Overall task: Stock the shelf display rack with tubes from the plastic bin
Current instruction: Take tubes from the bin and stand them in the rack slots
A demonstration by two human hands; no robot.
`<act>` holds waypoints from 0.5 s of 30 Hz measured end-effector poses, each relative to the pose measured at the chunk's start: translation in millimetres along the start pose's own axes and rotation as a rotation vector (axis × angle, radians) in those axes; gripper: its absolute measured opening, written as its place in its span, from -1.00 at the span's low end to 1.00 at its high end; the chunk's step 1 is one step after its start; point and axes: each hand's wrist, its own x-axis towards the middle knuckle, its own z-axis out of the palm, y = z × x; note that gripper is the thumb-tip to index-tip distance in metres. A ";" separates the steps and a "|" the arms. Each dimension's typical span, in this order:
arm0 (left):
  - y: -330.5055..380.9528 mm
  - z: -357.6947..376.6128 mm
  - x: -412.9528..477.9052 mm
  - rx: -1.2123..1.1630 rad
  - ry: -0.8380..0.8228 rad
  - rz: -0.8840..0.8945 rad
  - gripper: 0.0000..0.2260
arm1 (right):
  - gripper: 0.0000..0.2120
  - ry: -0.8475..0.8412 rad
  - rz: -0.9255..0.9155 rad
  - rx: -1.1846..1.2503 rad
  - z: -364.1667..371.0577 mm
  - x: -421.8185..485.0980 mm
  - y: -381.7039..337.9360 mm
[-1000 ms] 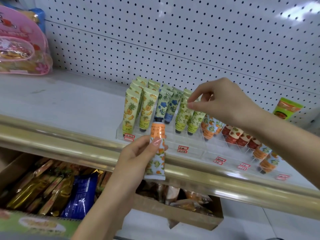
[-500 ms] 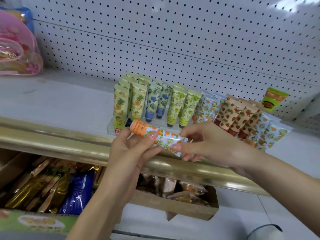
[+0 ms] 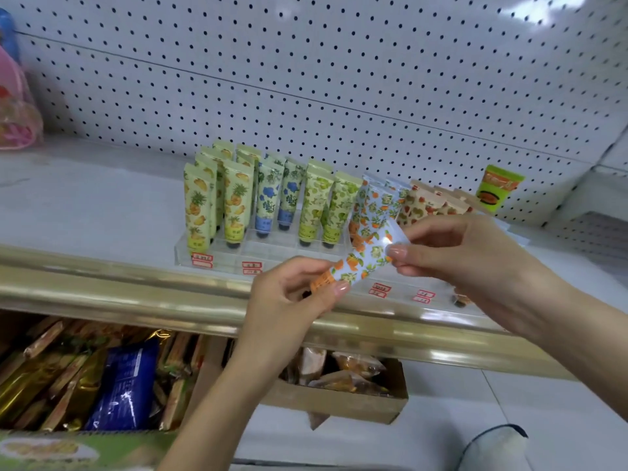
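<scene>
At the centre of the frame an orange-blossom tube (image 3: 365, 258) was held slanting between both hands, just in front of the clear display rack (image 3: 272, 249) (its back rows lined with patterned tubes standing cap-down). The left hand (image 3: 289, 300) pinched the orange cap end between thumb and fingers; the right hand (image 3: 472, 263) pinched the flat crimped end. Snack packets (image 3: 122, 385) lay at lower left, below the shelf's gold edge (image 3: 102, 283).

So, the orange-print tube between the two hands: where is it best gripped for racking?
Best by the flat crimped end, pinched across its broad faces from the right, as the right hand does. The orange-print tube tilts cap-down toward the left hand, and the racked tubes stand cap-down, so that grip likely leaves the cap end free.
</scene>
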 end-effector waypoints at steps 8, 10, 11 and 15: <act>-10.5 6.9 3.7 1.015 0.036 0.639 -0.70 | -0.90 0.075 -0.138 -0.428 -23.7 1.9 -25.7; -14.2 6.0 6.8 1.051 -0.026 0.615 -0.64 | -0.89 0.165 -0.220 -0.643 -29.0 8.1 -29.7; -16.2 6.6 7.8 1.084 -0.058 0.594 -0.61 | -0.86 0.208 -0.253 -0.751 -31.7 12.3 -30.0; -27.1 11.1 8.4 1.274 -0.156 0.595 -0.54 | -0.92 0.332 -0.278 -0.913 -39.0 34.3 -24.1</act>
